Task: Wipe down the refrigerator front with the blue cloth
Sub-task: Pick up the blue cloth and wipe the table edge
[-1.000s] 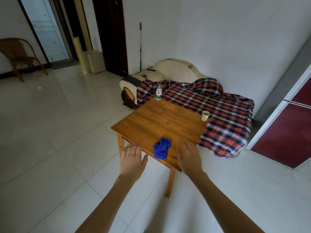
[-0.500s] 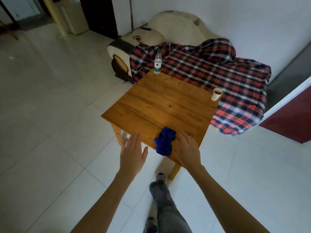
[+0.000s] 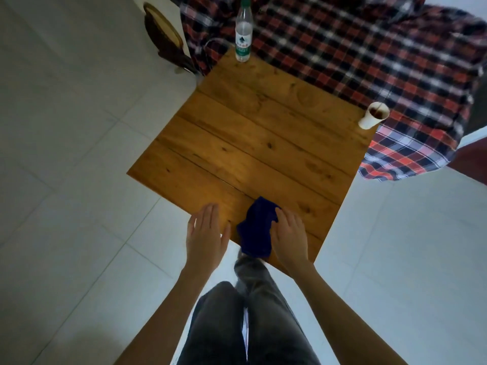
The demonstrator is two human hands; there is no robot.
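My right hand (image 3: pixel 290 238) rests straight-fingered against the blue cloth (image 3: pixel 257 227) at the table (image 3: pixel 250 143) edge nearest me, my left hand (image 3: pixel 205 238) lies flat, and I reckon gripping the cloth comes next.

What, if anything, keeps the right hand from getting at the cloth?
Likely nothing, so yes, it can. The right hand is beside the cloth on the table, fingers at its edge, nothing between them.

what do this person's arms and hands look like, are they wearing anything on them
Both are bare. The left hand and right hand have no gloves, and no rings, watch or bracelets show. The left forearm and right forearm carry no sleeves as far as the bottom edge of the picture. Between them, dark grey trousers are worn.
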